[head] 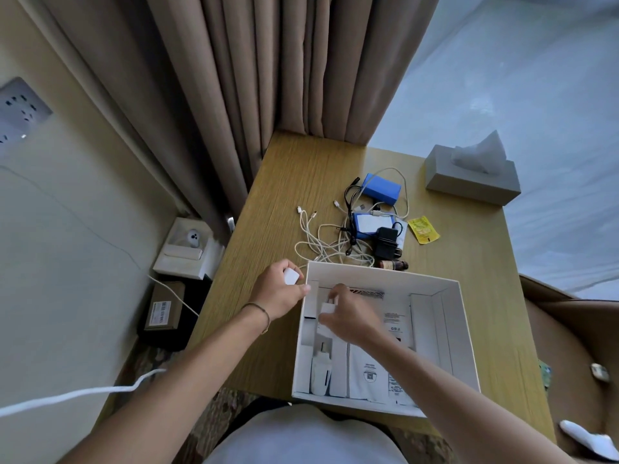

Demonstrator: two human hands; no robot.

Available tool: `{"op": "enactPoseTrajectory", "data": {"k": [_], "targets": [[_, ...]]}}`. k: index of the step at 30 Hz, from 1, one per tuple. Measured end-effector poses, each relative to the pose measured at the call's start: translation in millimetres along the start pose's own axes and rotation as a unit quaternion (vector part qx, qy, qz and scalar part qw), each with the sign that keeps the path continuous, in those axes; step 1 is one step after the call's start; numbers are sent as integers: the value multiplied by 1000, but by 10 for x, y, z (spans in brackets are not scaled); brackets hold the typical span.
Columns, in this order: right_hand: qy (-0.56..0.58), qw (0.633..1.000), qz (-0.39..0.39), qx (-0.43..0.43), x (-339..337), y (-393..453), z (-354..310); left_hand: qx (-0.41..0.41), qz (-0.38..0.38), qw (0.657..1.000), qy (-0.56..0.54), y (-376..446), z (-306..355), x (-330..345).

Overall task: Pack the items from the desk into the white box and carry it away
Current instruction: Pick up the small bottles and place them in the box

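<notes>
The open white cardboard box (pixel 449 333) is sitting on the near part of the light wood-grain bench (pixel 284 182), at about six o'clock from the bench's middle, with white card dividers and printed white packets lying inside it. The right hand (pixel 351 318) is reaching into the box's ten o'clock corner, its fingers (pixel 330 318) closing around a small white plug-shaped charger (pixel 326 309) over the left compartment. The left hand (pixel 278 289) is hovering just outside the box's left wall at nine o'clock, its fingers curling around a small white rounded block (pixel 290 276); a thin bracelet (pixel 259 311) is circling that wrist. At twelve o'clock from the box, a tangle of white cables (pixel 321 236) is spreading across the bench, touching a black power adapter (pixel 387 242) and two blue rectangular battery packs (pixel 382 189). A small brown glass bottle (pixel 393 264) is lying on its side just beyond the box's far wall. A yellow foil sachet (pixel 423 229) is resting at two o'clock, and farther out in the same direction a grey tissue box (pixel 472 180) is standing near the bench's far right corner. Beige curtains (pixel 234 78) are hanging behind the bench.
</notes>
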State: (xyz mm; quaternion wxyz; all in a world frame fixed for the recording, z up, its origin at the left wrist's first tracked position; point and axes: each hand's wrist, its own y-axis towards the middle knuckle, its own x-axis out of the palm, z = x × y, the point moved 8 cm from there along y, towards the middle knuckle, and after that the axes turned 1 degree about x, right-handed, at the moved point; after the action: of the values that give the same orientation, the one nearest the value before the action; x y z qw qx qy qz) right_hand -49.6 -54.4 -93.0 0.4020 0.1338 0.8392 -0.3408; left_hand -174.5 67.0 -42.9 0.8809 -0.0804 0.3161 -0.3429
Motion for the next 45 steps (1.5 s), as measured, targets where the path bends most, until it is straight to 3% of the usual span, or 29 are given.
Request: {"op": "enactPoseTrajectory", "data": {"k": [6,16,20,23,25,28,32,35,37,41,43,45], "targets": [[-113,993,-43,-16,123,62,-143,-7,-11,1000,-7,18,-23,-10],[-92,991,-99,-13,227,152,-105,-11,8,1000,-2,-83,30,-57],[51,998,-33,-31,-141,116,-121,-7,-33,992,-121,-132,135,-71],[283,949,-120,-74,-338,-64,-315,12,-38,983,-178,-170,292,-71],[373,910,-163,-77,-445,-189,-410,21,-9,978,-209,-168,386,-93],[442,883,-144,-62,-532,-263,-397,28,34,974,-223,-149,462,-110],[461,879,-104,-68,-490,-290,-347,-8,10,960,-280,-162,457,54],[485,872,-54,-21,-431,-237,-173,29,55,979,-193,-126,417,3],[439,898,-2,10,-433,-181,-10,49,70,993,-85,-75,337,-44],[151,988,31,21,-406,-40,125,28,-43,998,42,35,74,77],[46,999,18,19,-337,36,103,33,-77,996,42,63,41,113],[18,999,26,21,-285,119,82,47,-86,994,51,69,61,129]]}}
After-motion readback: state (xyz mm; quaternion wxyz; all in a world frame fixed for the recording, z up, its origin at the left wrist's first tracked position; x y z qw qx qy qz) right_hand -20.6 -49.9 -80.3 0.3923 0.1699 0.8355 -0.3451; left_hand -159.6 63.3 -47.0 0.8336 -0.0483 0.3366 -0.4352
